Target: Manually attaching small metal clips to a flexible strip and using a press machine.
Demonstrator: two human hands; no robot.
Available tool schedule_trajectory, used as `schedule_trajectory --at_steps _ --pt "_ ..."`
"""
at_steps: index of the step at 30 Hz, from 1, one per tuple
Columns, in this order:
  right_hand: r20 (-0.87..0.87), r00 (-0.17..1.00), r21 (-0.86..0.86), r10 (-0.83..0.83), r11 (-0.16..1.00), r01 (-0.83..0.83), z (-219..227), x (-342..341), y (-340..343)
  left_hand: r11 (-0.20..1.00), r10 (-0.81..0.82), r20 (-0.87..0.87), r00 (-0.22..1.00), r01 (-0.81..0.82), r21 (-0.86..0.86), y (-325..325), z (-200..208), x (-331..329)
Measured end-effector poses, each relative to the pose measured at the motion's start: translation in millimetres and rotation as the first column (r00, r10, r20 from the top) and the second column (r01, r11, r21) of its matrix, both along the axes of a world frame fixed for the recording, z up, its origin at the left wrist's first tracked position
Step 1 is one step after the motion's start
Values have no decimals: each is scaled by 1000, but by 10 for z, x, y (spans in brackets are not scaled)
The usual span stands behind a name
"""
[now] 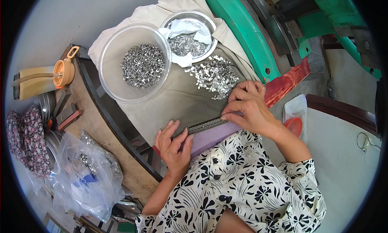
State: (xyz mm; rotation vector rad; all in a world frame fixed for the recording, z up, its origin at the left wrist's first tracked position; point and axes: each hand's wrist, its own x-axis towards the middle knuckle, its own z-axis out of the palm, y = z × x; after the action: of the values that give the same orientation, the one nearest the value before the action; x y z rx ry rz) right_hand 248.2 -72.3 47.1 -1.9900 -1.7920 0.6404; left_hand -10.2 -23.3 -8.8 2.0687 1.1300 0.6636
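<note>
A long dark metal strip (207, 124) with a row of small slots or pins lies in front of me, along the far side of a purple checked cloth (214, 138). My left hand (173, 148) holds the strip's left end, its fingertips bent over it. At the other end, my right hand (248, 107) has thumb and forefinger pinched together against the strip. Whatever sits in that pinch is too small to make out. Just beyond my right hand lies a loose pile of small flat silver metal pieces (216, 76).
A clear plastic bowl (106, 73) holds many small metal parts. Behind it stands a metal basin (212, 25) with more parts and white paper. A green machine (242, 35) rises at the right. Plastic bags (87, 184) and an orange-lidded container (64, 72) are left.
</note>
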Motion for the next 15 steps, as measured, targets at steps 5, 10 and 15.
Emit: schedule_trajectory --at_steps 5,10,15 --pt "-6 1000 -5 3 1000 -3 19 15 -15 1000 -1 2 1000 1 0 6 7 3" --pt "-31 999 4 -14 1000 14 -3 35 -41 1000 3 1 1000 -3 11 6 -3 5" --pt "85 995 212 49 975 -66 77 -131 -40 999 -22 -7 1000 22 34 20 20 30"
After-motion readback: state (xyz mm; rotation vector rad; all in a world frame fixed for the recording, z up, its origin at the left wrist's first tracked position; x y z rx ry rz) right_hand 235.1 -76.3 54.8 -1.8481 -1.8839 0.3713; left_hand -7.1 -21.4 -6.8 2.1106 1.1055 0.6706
